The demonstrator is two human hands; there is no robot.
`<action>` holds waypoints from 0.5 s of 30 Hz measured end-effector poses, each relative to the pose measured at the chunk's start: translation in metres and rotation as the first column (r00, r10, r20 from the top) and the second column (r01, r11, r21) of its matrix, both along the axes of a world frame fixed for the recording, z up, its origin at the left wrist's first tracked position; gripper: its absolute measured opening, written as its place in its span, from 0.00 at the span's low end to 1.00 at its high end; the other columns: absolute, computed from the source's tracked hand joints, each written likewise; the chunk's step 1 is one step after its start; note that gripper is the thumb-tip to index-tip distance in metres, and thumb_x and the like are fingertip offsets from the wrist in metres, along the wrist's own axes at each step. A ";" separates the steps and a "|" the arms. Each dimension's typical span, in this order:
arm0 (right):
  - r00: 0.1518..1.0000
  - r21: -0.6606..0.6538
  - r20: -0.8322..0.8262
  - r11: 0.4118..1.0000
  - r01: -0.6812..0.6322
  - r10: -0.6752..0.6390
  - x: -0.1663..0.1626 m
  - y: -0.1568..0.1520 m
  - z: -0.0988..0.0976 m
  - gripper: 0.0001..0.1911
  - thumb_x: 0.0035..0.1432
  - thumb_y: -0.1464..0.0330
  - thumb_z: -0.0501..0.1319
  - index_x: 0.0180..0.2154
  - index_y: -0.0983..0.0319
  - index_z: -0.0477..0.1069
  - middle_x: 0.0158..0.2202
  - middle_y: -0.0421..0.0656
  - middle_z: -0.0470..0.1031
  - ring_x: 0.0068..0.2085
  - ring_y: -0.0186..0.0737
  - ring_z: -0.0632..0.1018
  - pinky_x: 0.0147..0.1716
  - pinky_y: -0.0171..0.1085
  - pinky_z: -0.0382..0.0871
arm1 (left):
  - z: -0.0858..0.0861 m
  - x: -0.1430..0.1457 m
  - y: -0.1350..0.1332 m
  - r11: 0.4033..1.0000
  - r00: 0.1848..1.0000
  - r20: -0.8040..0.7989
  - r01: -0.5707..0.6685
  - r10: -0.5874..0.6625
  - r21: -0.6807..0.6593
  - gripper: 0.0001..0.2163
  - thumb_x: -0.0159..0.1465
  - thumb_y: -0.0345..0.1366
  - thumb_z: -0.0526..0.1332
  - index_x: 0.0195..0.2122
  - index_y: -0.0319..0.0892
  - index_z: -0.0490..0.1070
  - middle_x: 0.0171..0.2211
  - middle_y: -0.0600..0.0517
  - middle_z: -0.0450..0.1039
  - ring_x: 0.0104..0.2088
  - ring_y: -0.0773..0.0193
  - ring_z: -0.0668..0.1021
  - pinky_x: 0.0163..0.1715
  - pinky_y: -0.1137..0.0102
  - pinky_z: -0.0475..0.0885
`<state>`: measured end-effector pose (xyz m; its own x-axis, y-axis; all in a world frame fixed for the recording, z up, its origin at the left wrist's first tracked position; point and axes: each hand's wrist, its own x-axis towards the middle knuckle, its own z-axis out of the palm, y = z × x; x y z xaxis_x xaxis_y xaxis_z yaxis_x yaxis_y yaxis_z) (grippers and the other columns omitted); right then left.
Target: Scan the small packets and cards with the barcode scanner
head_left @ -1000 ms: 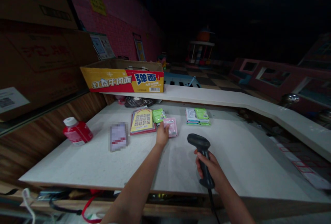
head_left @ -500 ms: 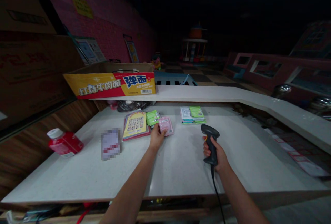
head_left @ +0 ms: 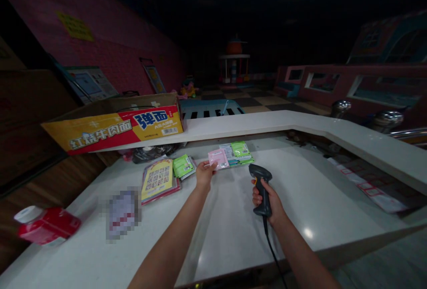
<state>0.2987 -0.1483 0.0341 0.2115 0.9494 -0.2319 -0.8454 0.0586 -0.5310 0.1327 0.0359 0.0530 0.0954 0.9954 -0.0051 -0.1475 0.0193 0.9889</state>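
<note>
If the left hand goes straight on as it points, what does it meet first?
Probably the green-topped packet stack, reached first by the pink packet the left hand holds; depth is unclear.

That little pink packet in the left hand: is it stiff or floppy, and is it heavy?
Probably light: the left hand holds the pink packet by one edge with fingertips alone. It looks thin and flat, so likely bendy rather than rigid. Its wrapper seems smooth, so it may slide easily. The right hand grips a scanner.

Shop counter (head_left: pixel 320 178): barcode scanner (head_left: pixel 261 189), kiddie rides (head_left: pixel 234 60).
</note>
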 end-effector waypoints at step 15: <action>1.000 -0.038 0.005 0.999 -0.014 0.014 -0.001 0.000 0.001 0.19 0.49 0.59 0.70 0.37 0.63 0.71 0.20 0.35 0.66 0.16 0.27 0.65 0.14 0.27 0.59 | 0.009 0.069 0.050 0.956 0.829 -0.537 0.012 0.155 0.294 0.11 0.53 0.39 0.67 0.33 0.37 0.77 0.29 0.46 0.77 0.36 0.55 0.78 0.36 0.67 0.70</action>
<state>0.2981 -0.1485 0.0348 0.1995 0.9429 -0.2667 -0.8429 0.0264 -0.5373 0.2021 0.0857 0.0616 0.0878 0.9674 0.2374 0.4303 -0.2517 0.8669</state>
